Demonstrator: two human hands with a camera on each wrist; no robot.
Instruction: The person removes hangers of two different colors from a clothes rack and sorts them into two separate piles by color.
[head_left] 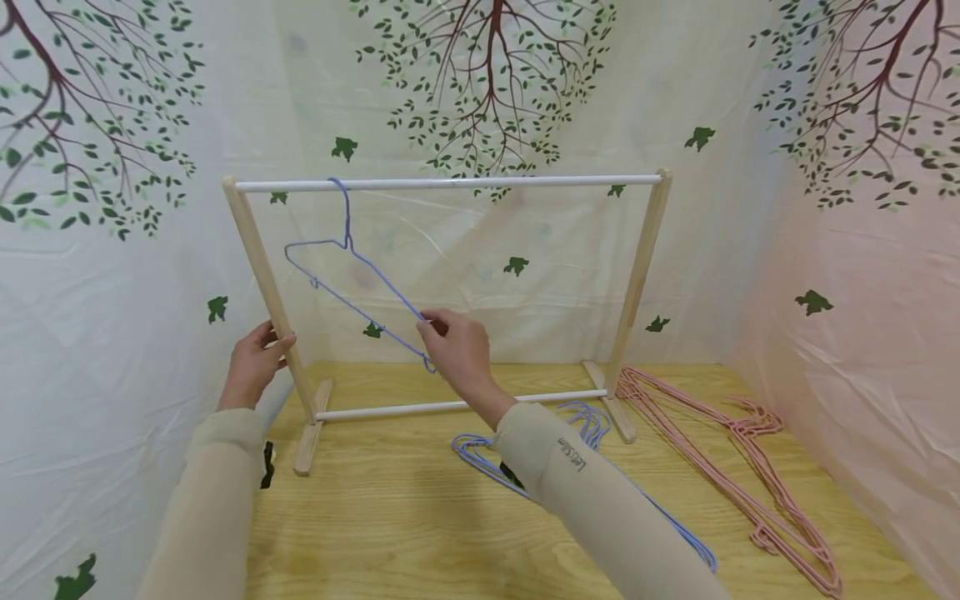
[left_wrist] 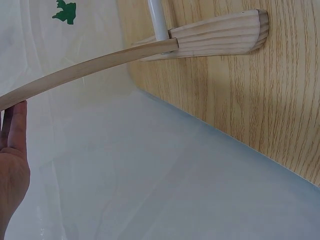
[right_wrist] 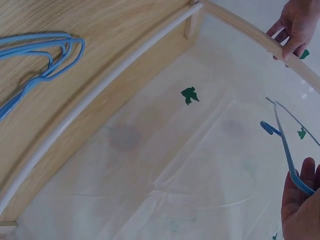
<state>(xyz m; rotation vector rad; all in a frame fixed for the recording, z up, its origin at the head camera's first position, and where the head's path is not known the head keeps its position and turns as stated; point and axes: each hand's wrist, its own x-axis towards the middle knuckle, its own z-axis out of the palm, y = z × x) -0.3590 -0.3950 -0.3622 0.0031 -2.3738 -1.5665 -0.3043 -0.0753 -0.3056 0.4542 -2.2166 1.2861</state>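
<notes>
Pale plywood forms the desk [head_left: 390,533]. At lower centre of the frame, a loose bundle of blue hangers [head_left: 480,454] lies behind your right sleeve; a bundle of pink hangers [head_left: 750,467] lies at lower right. Mid-frame, your right hand [head_left: 459,350] pinches the lower corner of the hanging blue hanger [head_left: 352,275]. Your left hand [head_left: 253,367] curls round the left post [head_left: 266,279] of the wooden rack [head_left: 637,275]. The hanger's hook sits over the white rail [head_left: 450,182], upper left of centre. Judge the wire light, springy and likely slippery: hold at a corner or the neck.
</notes>
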